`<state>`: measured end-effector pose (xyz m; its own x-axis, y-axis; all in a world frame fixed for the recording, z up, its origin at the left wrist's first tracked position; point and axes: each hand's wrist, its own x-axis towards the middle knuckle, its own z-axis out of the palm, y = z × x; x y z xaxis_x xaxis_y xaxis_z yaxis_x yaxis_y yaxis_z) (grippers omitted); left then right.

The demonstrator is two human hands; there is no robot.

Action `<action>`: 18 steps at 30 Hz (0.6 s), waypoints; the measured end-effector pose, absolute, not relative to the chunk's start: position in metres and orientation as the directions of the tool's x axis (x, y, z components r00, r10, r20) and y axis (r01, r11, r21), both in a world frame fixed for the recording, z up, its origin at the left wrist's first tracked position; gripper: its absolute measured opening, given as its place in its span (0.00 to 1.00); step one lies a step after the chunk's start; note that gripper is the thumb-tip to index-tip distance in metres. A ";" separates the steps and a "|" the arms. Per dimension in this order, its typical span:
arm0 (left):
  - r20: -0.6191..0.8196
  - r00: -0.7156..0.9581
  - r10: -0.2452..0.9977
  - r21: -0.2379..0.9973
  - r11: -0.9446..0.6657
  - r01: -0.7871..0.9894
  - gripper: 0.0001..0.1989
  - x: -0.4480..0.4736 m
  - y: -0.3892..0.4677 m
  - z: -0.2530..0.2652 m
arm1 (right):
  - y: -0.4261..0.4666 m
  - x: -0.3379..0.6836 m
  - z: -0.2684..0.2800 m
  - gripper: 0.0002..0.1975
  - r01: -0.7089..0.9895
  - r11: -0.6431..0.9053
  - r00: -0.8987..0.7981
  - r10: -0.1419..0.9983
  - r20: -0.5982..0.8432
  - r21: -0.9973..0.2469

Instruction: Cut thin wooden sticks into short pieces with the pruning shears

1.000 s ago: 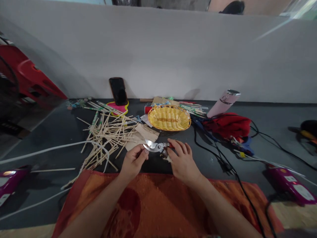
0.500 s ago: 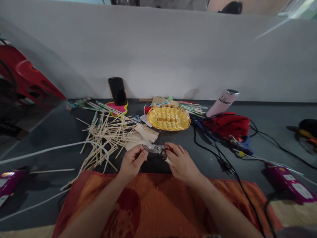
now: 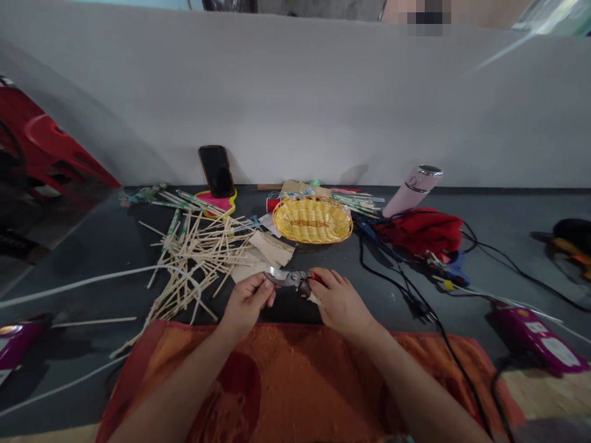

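Pruning shears [image 3: 290, 279] with red grips are held in my right hand [image 3: 344, 304], its fingers wrapped around the handles. The metal blades point left toward my left hand [image 3: 247, 304]. That hand is closed in a pinch, thumb and forefinger together right at the blade tip. Whatever lies between those fingertips is too small or hidden to name. Something pale shows under the right fingers, beside the handles. Just beyond the shears lies a piece of brown paper [image 3: 270, 249], and left of it spreads a loose heap of thin wooden sticks [image 3: 198, 252].
A yellow woven basket [image 3: 313, 220] stands behind my hands. Farther back are a phone [image 3: 217, 171] and a pink flask [image 3: 412, 191]. Red cloth [image 3: 422, 234] and black cables [image 3: 392, 280] lie at right. An orange towel [image 3: 295, 369] covers the near edge.
The view has shifted slightly. The shears' blade has turned a little and shows a brighter face at its tip. Both hands keep almost the same place.
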<state>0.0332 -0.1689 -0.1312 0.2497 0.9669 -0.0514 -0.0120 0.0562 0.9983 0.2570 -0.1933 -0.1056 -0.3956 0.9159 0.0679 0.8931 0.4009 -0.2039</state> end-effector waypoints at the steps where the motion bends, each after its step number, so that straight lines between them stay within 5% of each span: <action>1: -0.066 0.262 0.963 0.996 0.080 -0.045 0.15 0.033 -0.169 -0.132 | -0.193 0.257 -0.106 0.18 0.886 0.413 -0.408 0.911 0.068 -0.213; 13: -0.172 0.323 0.931 0.967 0.222 -0.125 0.16 0.031 -0.166 -0.128 | -0.188 0.262 -0.115 0.15 0.876 0.426 -0.423 0.904 0.065 -0.226; 18: -0.134 0.298 0.945 0.983 0.165 -0.082 0.14 0.033 -0.163 -0.126 | -0.186 0.262 -0.116 0.15 0.884 0.410 -0.407 0.911 0.064 -0.225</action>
